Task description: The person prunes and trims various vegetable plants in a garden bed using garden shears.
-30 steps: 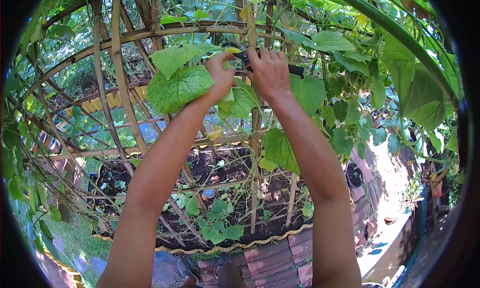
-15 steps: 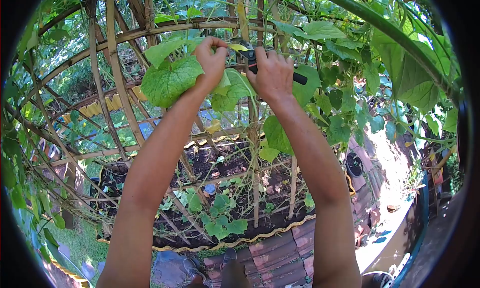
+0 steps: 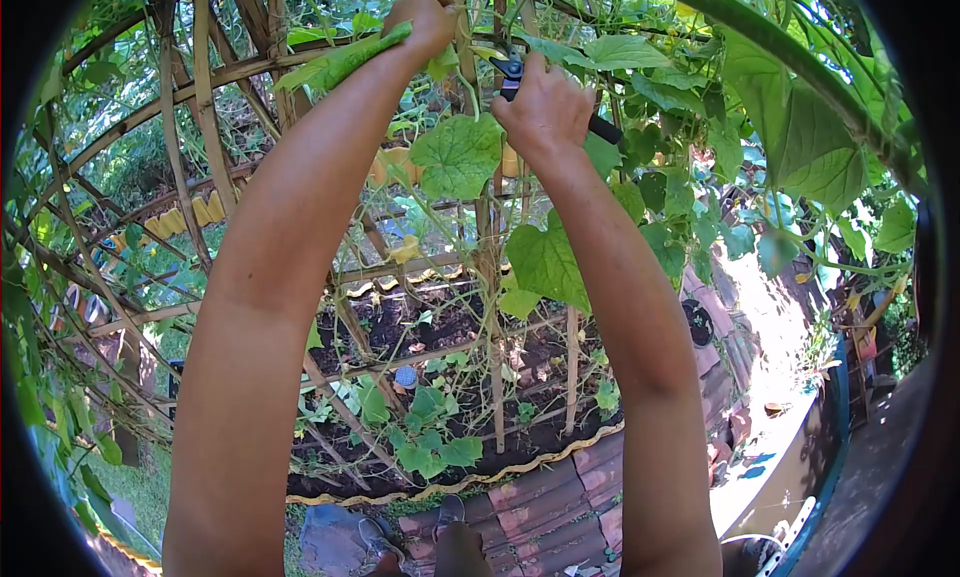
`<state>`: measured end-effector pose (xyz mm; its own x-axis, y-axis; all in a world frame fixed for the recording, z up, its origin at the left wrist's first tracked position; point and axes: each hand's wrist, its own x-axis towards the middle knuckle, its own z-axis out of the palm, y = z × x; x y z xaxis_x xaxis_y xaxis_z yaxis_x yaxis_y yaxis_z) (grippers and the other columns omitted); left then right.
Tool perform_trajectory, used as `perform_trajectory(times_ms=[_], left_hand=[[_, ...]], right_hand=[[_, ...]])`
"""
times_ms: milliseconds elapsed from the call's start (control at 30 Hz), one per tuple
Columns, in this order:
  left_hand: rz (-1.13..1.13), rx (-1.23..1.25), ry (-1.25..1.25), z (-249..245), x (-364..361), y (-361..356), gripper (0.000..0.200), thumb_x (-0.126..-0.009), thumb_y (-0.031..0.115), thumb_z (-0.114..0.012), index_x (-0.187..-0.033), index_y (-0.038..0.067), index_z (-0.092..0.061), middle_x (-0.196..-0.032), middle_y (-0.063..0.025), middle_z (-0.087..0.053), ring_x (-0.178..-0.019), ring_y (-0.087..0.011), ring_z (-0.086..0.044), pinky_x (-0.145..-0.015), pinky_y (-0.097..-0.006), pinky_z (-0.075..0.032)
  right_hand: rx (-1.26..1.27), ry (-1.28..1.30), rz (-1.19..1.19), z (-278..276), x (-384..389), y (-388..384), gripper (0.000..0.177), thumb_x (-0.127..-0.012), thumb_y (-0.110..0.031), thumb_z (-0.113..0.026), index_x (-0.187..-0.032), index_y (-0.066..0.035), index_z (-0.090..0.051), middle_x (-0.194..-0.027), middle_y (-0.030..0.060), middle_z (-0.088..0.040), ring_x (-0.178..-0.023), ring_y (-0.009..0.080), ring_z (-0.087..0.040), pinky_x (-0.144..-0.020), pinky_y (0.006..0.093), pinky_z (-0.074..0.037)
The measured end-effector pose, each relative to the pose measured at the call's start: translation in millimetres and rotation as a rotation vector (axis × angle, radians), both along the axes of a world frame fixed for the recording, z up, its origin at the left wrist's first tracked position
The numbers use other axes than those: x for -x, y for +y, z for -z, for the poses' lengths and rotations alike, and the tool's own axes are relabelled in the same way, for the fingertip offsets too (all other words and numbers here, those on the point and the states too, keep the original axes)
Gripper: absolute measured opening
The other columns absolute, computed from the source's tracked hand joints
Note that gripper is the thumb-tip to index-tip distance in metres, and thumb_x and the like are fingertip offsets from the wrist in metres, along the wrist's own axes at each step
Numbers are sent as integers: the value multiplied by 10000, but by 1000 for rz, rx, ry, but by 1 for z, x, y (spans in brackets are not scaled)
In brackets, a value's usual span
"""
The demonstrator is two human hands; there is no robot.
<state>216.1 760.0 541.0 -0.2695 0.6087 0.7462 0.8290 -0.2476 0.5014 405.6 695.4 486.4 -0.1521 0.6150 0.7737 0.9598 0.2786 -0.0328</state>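
At the top, my left hand (image 3: 424,21) is closed among the vines; whatever its fingers pinch is too small to make out. A large green leaf (image 3: 345,63) lies against that wrist. Lower and to the right, my right hand (image 3: 548,107) wraps round black-handled pruning shears (image 3: 511,77), whose head points up and left toward a thin stem. A broad leaf (image 3: 458,157) hangs between my forearms, and another leaf (image 3: 548,263) is beside my right forearm.
A bamboo trellis (image 3: 215,127) arches across the view. A thick green stem (image 3: 760,39) slants over the upper right. Below are a soil bed (image 3: 400,322) with a wavy yellow edge, brick paving (image 3: 530,507) and a black pot (image 3: 697,322).
My left hand has moved up and slightly right, away from the shears. My right hand has shifted slightly, still holding them. The leaf at my left wrist has tilted edge-on.
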Motion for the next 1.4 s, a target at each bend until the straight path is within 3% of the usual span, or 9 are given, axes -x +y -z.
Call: perform_trajectory(times_ms=[100, 467, 567, 867, 967, 1067, 1167, 1267, 1400], left_hand=[[27, 12, -14, 7, 7, -4, 271, -876, 344, -697, -1038, 133, -748, -971, -123, -751, -924, -314, -718, -830, -433, -553], [82, -144, -163, 25, 4, -19, 240, -848, 311, -687, -983, 120, -743, -806, -120, -721, -796, -311, -707, -746, -441, -541], [40, -199, -226, 33, 3, -24, 256, -857, 339, -700, -968, 110, -732, -798, -88, -709, -752, -261, -687, -697, -404, -514], [86, -231, -244, 33, -1, -34, 260, -868, 336, -700, -964, 95, -720, -806, -81, -705, -709, -220, -678, -676, -377, -508], [94, -218, -230, 30, -2, -36, 265, -867, 336, -703, -966, 91, -720, -801, -80, -707, -693, -215, -680, -672, -368, -512], [106, -201, -216, 27, 0, -40, 261, -868, 330, -704, -966, 88, -721, -785, -78, -705, -696, -208, -684, -675, -367, -516], [105, -239, -174, 30, 3, -36, 259, -872, 317, -705, -971, 77, -717, -774, -72, -702, -700, -193, -685, -661, -354, -513], [169, -247, -219, 45, 1, -34, 245, -882, 282, -709, -977, 55, -706, -769, -60, -691, -708, -169, -686, -638, -330, -507], [305, -249, -256, 63, -25, -61, 203, -906, 218, -700, -968, 25, -684, -742, -42, -657, -707, -139, -675, -613, -301, -496]], right_hand=[[-69, -20, -6, 0, 9, 11, 501, -745, -411, -790, -1086, -97, -598, -961, 123, -689, -906, 321, -684, -854, 474, -468], [-57, -83, -123, 5, 28, 32, 392, -771, -254, -805, -1057, -110, -579, -892, 161, -698, -857, 356, -711, -803, 463, -522], [22, -8, -128, 4, 24, 27, 431, -758, -304, -812, -1060, -108, -575, -934, 146, -692, -883, 343, -701, -803, 476, -504], [-367, -4, 86, -10, 36, 28, 510, -726, -385, -810, -1086, -111, -574, -998, 106, -665, -919, 286, -660, -788, 490, -432], [-474, -11, 51, -20, 42, 35, 216, -836, -198, -644, -1034, -120, -604, -927, 111, -669, -880, 288, -649, -808, 488, -381], [-490, -42, 7, -28, 46, 38, 195, -850, -157, -623, -1039, -113, -606, -905, 125, -680, -860, 299, -676, -804, 498, -418], [-298, -77, -84, -30, 45, 37, 435, -755, -287, -809, -1078, -107, -580, -925, 115, -694, -875, 328, -707, -755, 491, -508], [-113, -36, -124, -23, 40, 34, 425, -782, -280, -800, -1091, -99, -571, -903, 132, -702, -850, 347, -719, -740, 481, -540], [-243, 39, -72, -3, 23, 30, 300, -844, -254, -698, -1072, -98, -581, -921, 144, -687, -875, 322, -704, -785, 509, -487]])
